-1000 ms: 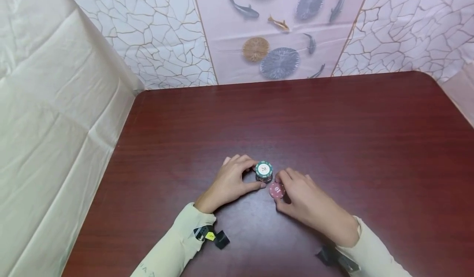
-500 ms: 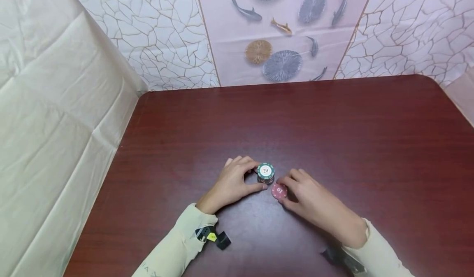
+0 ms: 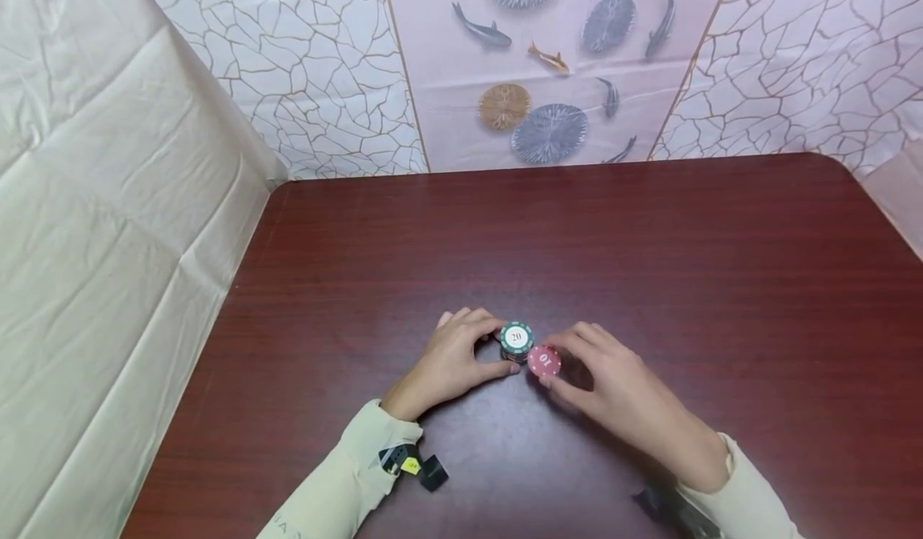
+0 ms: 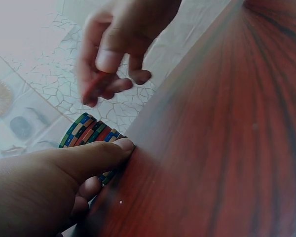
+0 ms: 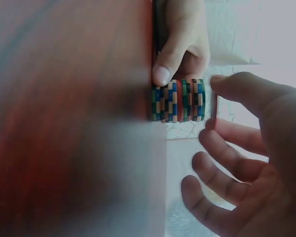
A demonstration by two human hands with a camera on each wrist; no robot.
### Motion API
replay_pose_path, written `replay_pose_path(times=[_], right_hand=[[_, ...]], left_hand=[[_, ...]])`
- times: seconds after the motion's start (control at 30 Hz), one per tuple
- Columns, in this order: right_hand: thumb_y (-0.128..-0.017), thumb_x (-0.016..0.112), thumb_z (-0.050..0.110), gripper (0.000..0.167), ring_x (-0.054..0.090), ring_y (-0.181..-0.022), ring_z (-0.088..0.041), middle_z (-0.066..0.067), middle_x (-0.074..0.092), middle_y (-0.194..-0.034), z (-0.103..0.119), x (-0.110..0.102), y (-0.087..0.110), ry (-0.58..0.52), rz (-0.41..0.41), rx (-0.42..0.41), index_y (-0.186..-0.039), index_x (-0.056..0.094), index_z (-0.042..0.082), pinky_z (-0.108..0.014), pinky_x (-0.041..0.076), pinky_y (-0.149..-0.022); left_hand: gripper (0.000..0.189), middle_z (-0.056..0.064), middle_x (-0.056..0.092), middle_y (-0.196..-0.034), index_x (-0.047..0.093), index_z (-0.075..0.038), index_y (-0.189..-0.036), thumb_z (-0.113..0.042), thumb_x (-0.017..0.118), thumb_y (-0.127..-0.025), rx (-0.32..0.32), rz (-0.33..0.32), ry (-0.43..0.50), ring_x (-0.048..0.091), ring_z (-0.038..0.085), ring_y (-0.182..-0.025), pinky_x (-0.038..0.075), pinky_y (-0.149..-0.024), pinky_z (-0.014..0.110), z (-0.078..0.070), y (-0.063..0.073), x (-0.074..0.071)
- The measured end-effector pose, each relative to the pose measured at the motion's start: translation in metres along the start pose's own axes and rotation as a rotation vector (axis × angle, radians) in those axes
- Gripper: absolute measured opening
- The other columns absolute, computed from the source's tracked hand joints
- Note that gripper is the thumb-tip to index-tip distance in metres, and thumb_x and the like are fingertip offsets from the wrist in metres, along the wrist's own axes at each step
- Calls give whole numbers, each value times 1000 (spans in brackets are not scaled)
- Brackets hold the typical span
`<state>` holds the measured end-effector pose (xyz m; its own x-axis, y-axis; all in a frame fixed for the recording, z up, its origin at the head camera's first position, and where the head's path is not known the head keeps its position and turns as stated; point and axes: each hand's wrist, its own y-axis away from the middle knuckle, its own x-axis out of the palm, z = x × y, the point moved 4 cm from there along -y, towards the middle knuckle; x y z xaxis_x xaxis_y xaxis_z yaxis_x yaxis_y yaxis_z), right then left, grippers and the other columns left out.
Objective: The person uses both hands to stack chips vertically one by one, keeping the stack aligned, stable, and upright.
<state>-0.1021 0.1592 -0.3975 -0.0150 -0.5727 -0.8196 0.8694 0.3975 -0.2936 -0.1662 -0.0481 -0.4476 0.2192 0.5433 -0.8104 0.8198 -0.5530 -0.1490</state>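
Observation:
A stack of several poker chips (image 5: 180, 101) stands on the table, topped by a green chip (image 3: 516, 336) marked 20. My left hand (image 3: 454, 355) holds the lower part of the stack between thumb and fingers. In the right wrist view its thumb lies along the chips near the table. A red poker chip (image 3: 544, 361) marked 10 is pinched by its edges between the thumb and index finger of my right hand (image 3: 613, 375). The right wrist view shows this chip (image 5: 214, 108) edge-on, a little above the stack's top, with the other fingers spread loosely.
The dark red wooden table (image 3: 360, 243) reaches back to a patterned cloth (image 3: 447, 130) with fish prints. A pale cloth wall (image 3: 130, 203) hangs along the left side. A small black device (image 3: 433, 472) sits at the left wrist.
The right hand has raised the red chip from beside the stack's base to about the height of its top. The left hand stays at the stack; the head view has shifted slightly.

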Motion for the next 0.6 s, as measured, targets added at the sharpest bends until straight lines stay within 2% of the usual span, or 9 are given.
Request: replay_pose_path(times=[0.2, 0.3, 0.6], right_hand=[[-90, 85, 23, 38, 60, -111, -13, 8, 67, -116, 7, -5, -11, 9, -14, 10, -125, 73, 16, -44, 57, -88], [-92, 84, 25, 37, 59, -110, -14, 7, 66, -115, 9, -4, -18, 27, 4, 8, -126, 73, 15, -44, 57, -86], [-95, 80, 31, 40, 57, -109, -18, 3, 66, -118, 7, 6, -35, 39, 61, 18, -129, 73, 12, -45, 54, -89]], left_hand=[[51, -10, 68, -105, 76, -19, -127, -43, 89, -84, 2, -8, 9, 53, 9, -93, 36, -89, 34, 1, 2, -1], [50, -9, 69, -106, 76, -18, -126, -43, 89, -84, 8, -11, 9, 53, 9, -93, 37, -89, 34, 1, 2, -2], [48, -8, 70, -109, 76, -18, -124, -43, 88, -85, 29, -9, -12, 55, 11, -96, 38, -90, 35, -1, 0, 0]])
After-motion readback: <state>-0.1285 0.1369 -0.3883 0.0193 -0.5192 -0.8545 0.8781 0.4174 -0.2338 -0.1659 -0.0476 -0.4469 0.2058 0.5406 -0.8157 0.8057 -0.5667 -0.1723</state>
